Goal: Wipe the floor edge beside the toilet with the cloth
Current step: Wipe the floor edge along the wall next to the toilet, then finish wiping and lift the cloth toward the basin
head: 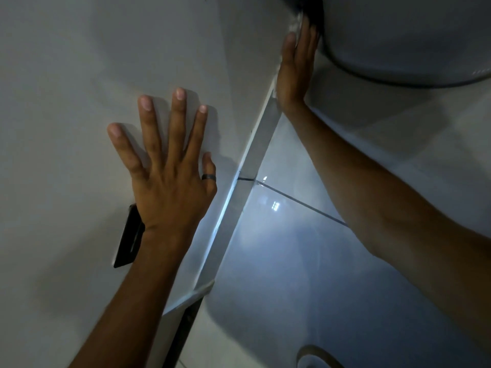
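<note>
Left hand spread open, flat against wall, ring on thumb. Right hand stretched flat along skirting beside toilet, fingers straight, pressing pale cloth at fingertips, mostly hidden. Glossy floor below.

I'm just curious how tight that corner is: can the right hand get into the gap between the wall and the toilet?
Probably yes. The right hand is flat against the wall, its fingertips already beside the toilet with a pale cloth at them. How much farther it fits is too dark to tell.
</note>
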The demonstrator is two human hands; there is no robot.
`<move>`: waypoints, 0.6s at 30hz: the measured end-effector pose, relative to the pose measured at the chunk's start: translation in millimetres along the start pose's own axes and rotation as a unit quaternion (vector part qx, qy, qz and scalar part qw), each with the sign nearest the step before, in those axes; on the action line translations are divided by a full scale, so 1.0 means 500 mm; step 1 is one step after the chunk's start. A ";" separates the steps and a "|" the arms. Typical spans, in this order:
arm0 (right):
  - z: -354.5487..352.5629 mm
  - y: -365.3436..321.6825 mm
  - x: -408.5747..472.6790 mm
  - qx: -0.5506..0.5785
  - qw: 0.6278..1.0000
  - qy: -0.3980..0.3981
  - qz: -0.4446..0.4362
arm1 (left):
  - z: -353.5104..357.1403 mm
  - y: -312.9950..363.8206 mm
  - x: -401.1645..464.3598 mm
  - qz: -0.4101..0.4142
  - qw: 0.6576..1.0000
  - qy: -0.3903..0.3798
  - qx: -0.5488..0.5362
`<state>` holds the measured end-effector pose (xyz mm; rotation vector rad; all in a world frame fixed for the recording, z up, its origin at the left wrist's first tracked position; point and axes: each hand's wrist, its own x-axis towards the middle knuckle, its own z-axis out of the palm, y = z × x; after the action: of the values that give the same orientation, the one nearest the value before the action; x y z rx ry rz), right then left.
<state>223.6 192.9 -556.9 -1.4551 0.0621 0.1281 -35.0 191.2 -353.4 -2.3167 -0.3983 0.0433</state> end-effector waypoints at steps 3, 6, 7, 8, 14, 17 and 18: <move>0.001 0.016 -0.015 -0.012 0.999 0.003 -0.047 | 0.004 0.003 0.002 -0.001 1.000 0.004 -0.002; 0.005 0.037 -0.074 -0.028 0.996 0.001 -0.082 | 0.005 0.010 0.002 -0.004 1.000 -0.006 -0.018; 0.003 0.045 -0.106 -0.027 0.996 -0.009 -0.084 | 0.006 0.013 0.003 -0.008 1.000 -0.009 -0.021; -0.002 0.049 -0.142 -0.024 0.996 -0.030 -0.084 | 0.005 0.018 0.003 -0.013 1.000 -0.010 -0.025; -0.045 0.003 -0.420 -0.064 0.990 -0.127 -0.006 | -0.001 0.051 0.023 -0.059 0.998 0.013 -0.032; -0.099 -0.056 -0.541 -0.050 0.960 -0.250 0.116 | -0.009 0.070 0.012 -0.091 0.991 -0.002 -0.101; -0.124 -0.075 -0.558 -0.072 0.944 -0.285 0.149 | -0.018 0.076 0.007 -0.100 0.987 -0.006 -0.127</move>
<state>-46.3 113.3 -493.9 -1.4962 -0.2053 0.8094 -20.0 161.2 -373.5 -2.5147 -0.6737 -0.0969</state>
